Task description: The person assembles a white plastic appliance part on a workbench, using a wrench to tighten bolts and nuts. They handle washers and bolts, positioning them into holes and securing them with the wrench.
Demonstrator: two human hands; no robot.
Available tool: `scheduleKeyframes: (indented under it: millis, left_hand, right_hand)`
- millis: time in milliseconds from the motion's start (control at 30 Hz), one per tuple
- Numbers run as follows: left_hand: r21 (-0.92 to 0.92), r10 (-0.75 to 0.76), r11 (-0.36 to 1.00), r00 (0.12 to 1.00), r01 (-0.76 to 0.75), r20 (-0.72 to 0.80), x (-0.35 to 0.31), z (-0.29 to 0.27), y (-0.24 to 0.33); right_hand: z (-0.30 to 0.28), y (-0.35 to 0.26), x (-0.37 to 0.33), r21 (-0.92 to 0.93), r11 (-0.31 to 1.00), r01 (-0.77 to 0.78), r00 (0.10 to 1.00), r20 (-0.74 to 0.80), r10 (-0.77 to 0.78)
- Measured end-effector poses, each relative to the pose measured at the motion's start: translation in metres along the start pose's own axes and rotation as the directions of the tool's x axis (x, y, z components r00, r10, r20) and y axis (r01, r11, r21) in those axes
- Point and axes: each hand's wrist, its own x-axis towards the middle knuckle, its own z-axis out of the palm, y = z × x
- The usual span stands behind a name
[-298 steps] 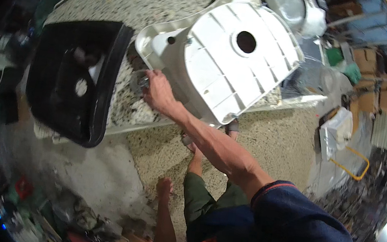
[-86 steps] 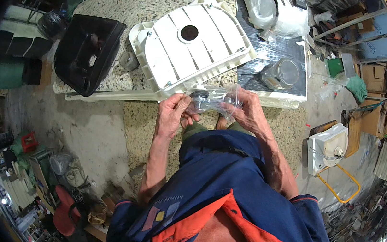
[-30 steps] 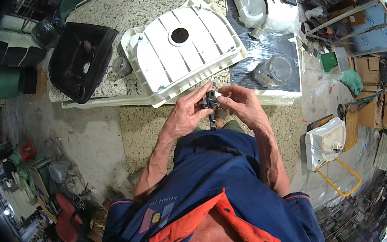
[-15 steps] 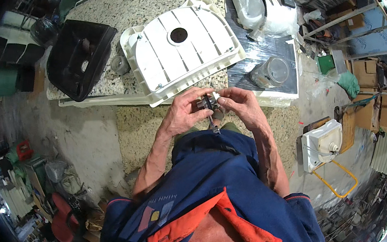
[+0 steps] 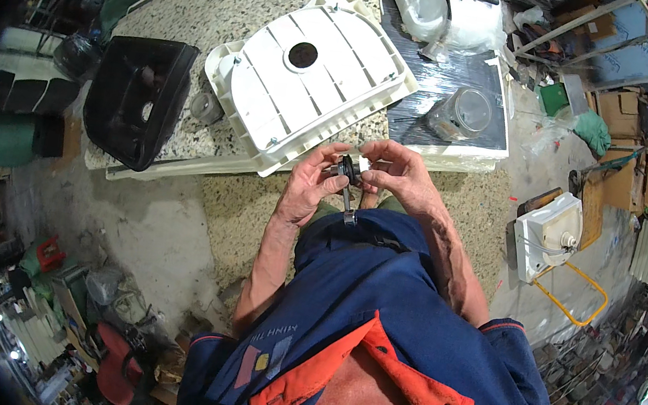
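Observation:
Both hands meet at the table's front edge around a small dark fitting [image 5: 348, 171] with a metal stem that points down toward my lap. My left hand [image 5: 308, 186] grips the fitting's left side between thumb and fingers. On the other side, my right hand [image 5: 400, 176] pinches a small white piece [image 5: 363, 164] against the fitting; its exact kind is too small to tell. Just beyond the hands, a white plastic basin-shaped moulding [image 5: 271, 103] lies underside up, with a round hole and ribs.
A black basin [image 5: 161, 130] and a small grey cylinder [image 5: 206, 108] sit left on the speckled slab [image 5: 202, 9]. To the right, a clear jar [image 5: 459, 114] stands on a film-wrapped dark panel [image 5: 405, 135]. A white sink [image 5: 538, 237] rests on the floor near a yellow frame [image 5: 583, 318].
The fitting has turned a little between my hands, its stem now pointing more straight down. The whole scene has shifted slightly right and down in view.

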Motion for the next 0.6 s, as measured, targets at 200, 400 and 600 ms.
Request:
scheduleKeyframes:
  millis: [200, 400, 600]
  left_hand:
    - [0.269, 0.055, 0.962, 0.998, -0.045, -0.03, 0.0, 0.005, -0.001]
    - [0.377, 0.041, 0.925, 0.998, -0.052, 0.039, -0.008, 0.01, 0.015]
    - [0.49, -0.013, 0.871, 0.997, -0.027, 0.078, -0.021, 0.013, 0.012]
  right_hand:
    - [0.004, 0.002, 0.001, -0.095, 0.988, -0.125, 0.991, 0.025, 0.128]
    - [0.003, 0.005, -0.001, -0.37, 0.928, -0.038, 0.996, -0.084, 0.007]
    - [0.003, 0.002, -0.014, -0.363, 0.932, 0.0, 0.999, 0.05, 0.019]
